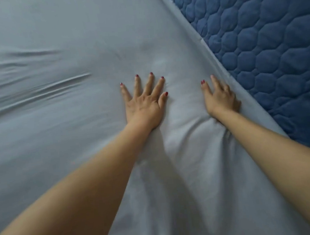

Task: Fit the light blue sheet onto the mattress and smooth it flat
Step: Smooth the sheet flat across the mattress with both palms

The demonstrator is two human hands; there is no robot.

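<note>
Left forearm (66,192): seen nearest the camera at the lower left, bare, stretched up and to the right toward the middle of the bed
Creases (34,91): long folds are seen at the left of the light blue sheet, running roughly sideways; this part is blurred
Light blue sheet (66,31): spread over most of the view, from the left edge to a diagonal border at the right; smoother fabric is seen in the upper part
Left hand (145,103): laid palm down on the sheet near the middle, fingers straight and spread, nothing gripped; red polish is seen on the nails
Bunched fabric (186,137): a raised ridge of sheet is seen between the two wrists, with puckers fanning toward the camera
Right hand (220,97): placed on the sheet just beside its diagonal border, forefinger and thumb extended and pressed flat; the outer fingers are hidden past the border, so it cannot be told whether the fabric is gripped by them; a ring (225,89) is worn on one finger
Sheet border (189,32): a paler band is seen running diagonally from the top centre down to the right
Dark blue quilted mattress cover (267,36): left uncovered at the right, stitched in a honeycomb pattern, lying against the sheet border
</note>
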